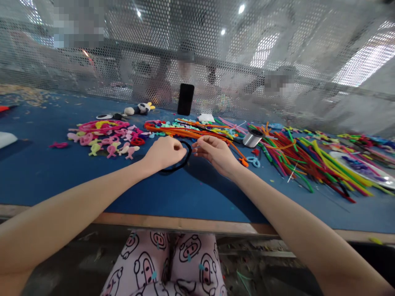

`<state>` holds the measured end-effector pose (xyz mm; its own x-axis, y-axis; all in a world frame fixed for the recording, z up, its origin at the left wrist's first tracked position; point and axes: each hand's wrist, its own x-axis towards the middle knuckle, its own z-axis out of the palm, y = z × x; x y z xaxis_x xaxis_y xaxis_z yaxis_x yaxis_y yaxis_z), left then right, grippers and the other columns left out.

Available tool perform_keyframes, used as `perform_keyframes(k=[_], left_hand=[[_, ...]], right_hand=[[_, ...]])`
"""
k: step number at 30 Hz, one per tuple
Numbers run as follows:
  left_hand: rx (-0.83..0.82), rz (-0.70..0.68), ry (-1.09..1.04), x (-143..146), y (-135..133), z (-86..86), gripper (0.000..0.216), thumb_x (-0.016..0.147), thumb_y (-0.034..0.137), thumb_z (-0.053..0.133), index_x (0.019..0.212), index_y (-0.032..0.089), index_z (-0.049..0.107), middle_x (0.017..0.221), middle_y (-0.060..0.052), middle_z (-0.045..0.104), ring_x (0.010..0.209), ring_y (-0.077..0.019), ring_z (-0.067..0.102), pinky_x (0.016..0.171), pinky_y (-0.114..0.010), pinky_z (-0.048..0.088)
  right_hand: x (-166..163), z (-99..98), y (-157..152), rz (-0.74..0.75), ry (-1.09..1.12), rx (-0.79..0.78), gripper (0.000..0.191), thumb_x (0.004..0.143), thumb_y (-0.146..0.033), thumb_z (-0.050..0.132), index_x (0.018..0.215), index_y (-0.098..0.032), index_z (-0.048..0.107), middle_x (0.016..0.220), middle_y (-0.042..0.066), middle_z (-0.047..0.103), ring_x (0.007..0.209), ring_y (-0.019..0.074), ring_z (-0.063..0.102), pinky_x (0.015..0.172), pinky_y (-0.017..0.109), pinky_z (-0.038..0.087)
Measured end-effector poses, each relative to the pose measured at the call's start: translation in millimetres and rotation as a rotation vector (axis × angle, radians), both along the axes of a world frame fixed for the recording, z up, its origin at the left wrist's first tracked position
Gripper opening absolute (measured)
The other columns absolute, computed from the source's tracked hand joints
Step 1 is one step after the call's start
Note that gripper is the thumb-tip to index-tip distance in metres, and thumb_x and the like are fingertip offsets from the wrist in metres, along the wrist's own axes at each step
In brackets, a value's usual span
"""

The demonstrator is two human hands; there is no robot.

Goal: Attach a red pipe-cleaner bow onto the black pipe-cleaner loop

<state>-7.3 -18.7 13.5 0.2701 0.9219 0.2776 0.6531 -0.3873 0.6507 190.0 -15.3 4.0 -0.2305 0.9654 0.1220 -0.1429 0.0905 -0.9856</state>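
- Your left hand (168, 151) is curled with fingers pressed together, seeming to pinch a black fuzzy strip (181, 166); the strip bows in a loop just above the middle of the blue worktop (173, 197).
- Your right hand (216, 154) is just beside the loop, thumb and forefinger close together; you cannot tell whether they grip anything.
- The loop could spring open or twist if the left pinch slackens, since its curve looks unfastened.
- A sweep forward could drag the orange stems (197, 132) or, to the right, knock the silver spool (252, 139), which could roll.
- Pink twisted shapes (105, 135) crowd the left; a multicoloured stem heap (308, 160) crowds the right.
- Your freest room is toward you, down to the wooden front edge (185, 222), where loose pieces could drop off.
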Motion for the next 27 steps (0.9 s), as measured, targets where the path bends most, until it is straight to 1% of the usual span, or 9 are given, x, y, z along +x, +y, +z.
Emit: perform_keyframes(k=[2, 3, 5, 8, 11, 14, 18, 23, 27], left_hand=[[-0.099, -0.040, 0.008, 1, 0, -2.3, 0.025, 0.073, 0.025, 0.058, 0.052, 0.019, 0.069, 0.056, -0.005, 0.066, 0.056, -0.0186, 0.057, 0.055, -0.030, 0.036], [-0.128, -0.048, -0.030, 2, 0, -4.5, 0.025, 0.073, 0.026, 0.059, 0.053, 0.019, 0.071, 0.055, -0.004, 0.065, 0.054, -0.0179, 0.056, 0.054, -0.030, 0.035], [-0.195, -0.031, -0.185, 4, 3, -9.8, 0.023, 0.077, 0.030, 0.062, 0.063, 0.019, 0.077, 0.055, -0.004, 0.065, 0.052, -0.0157, 0.055, 0.051, -0.028, 0.034], [-0.336, 0.013, -0.473, 6, 7, -15.8, 0.021, 0.077, 0.036, 0.071, 0.079, 0.018, 0.080, 0.067, -0.006, 0.072, 0.054, -0.0140, 0.057, 0.048, -0.025, 0.035], [-0.365, 0.033, -0.629, 6, 8, -14.9, 0.018, 0.073, 0.033, 0.078, 0.080, 0.017, 0.080, 0.081, -0.008, 0.077, 0.065, -0.0148, 0.063, 0.051, -0.024, 0.041], [-0.358, 0.058, -0.671, 7, 5, -9.8, 0.020, 0.070, 0.031, 0.082, 0.083, 0.016, 0.080, 0.078, -0.008, 0.076, 0.070, -0.0159, 0.065, 0.059, -0.026, 0.048], [-0.324, 0.054, -0.664, 9, 1, -6.9, 0.029, 0.065, 0.029, 0.086, 0.089, 0.015, 0.079, 0.078, -0.007, 0.075, 0.071, -0.0161, 0.064, 0.062, -0.027, 0.049], [-0.300, 0.048, -0.642, 10, 1, -10.8, 0.025, 0.070, 0.028, 0.083, 0.092, 0.016, 0.080, 0.081, -0.006, 0.077, 0.065, -0.0140, 0.061, 0.061, -0.028, 0.047], [-0.269, 0.052, -0.643, 10, 4, -13.1, 0.021, 0.076, 0.027, 0.079, 0.095, 0.017, 0.081, 0.093, -0.007, 0.079, 0.071, -0.0150, 0.063, 0.064, -0.028, 0.049]], right_hand=[[0, 0.6, -1, 0.000, 0.001, 0.004, 0.034, 0.072, -0.044, 0.083, 0.085, -0.019, 0.064, 0.088, 0.004, 0.072, 0.079, 0.0149, 0.067, 0.078, 0.032, 0.055], [0, 0.7, -1, -0.001, 0.000, 0.008, 0.034, 0.073, -0.044, 0.083, 0.085, -0.019, 0.064, 0.088, 0.003, 0.072, 0.079, 0.0148, 0.067, 0.078, 0.032, 0.055], [1, 0.4, -1, -0.005, -0.004, 0.016, 0.033, 0.073, -0.044, 0.083, 0.085, -0.020, 0.065, 0.088, 0.003, 0.072, 0.080, 0.0147, 0.067, 0.078, 0.032, 0.055], [1, -0.3, 0, -0.009, -0.010, 0.027, 0.032, 0.073, -0.045, 0.083, 0.084, -0.020, 0.065, 0.087, 0.003, 0.072, 0.081, 0.0149, 0.066, 0.078, 0.032, 0.055], [1, -0.4, 1, -0.012, -0.001, 0.031, 0.033, 0.072, -0.045, 0.084, 0.083, -0.020, 0.065, 0.087, 0.003, 0.072, 0.081, 0.0149, 0.067, 0.079, 0.032, 0.055], [0, -0.1, 1, -0.010, 0.011, 0.023, 0.034, 0.070, -0.046, 0.084, 0.084, -0.020, 0.065, 0.086, 0.003, 0.072, 0.081, 0.0149, 0.067, 0.080, 0.032, 0.055], [0, -0.2, 1, -0.006, 0.022, 0.009, 0.035, 0.068, -0.046, 0.086, 0.083, -0.021, 0.066, 0.084, 0.002, 0.072, 0.079, 0.0148, 0.066, 0.081, 0.032, 0.055], [0, -0.4, 0, 0.002, 0.035, 0.008, 0.035, 0.068, -0.045, 0.086, 0.083, -0.020, 0.066, 0.082, 0.002, 0.072, 0.078, 0.0143, 0.067, 0.081, 0.032, 0.054], [-1, 0.5, 0, 0.012, 0.042, 0.002, 0.034, 0.069, -0.044, 0.086, 0.082, -0.020, 0.066, 0.079, 0.001, 0.070, 0.077, 0.0135, 0.066, 0.081, 0.031, 0.054]])
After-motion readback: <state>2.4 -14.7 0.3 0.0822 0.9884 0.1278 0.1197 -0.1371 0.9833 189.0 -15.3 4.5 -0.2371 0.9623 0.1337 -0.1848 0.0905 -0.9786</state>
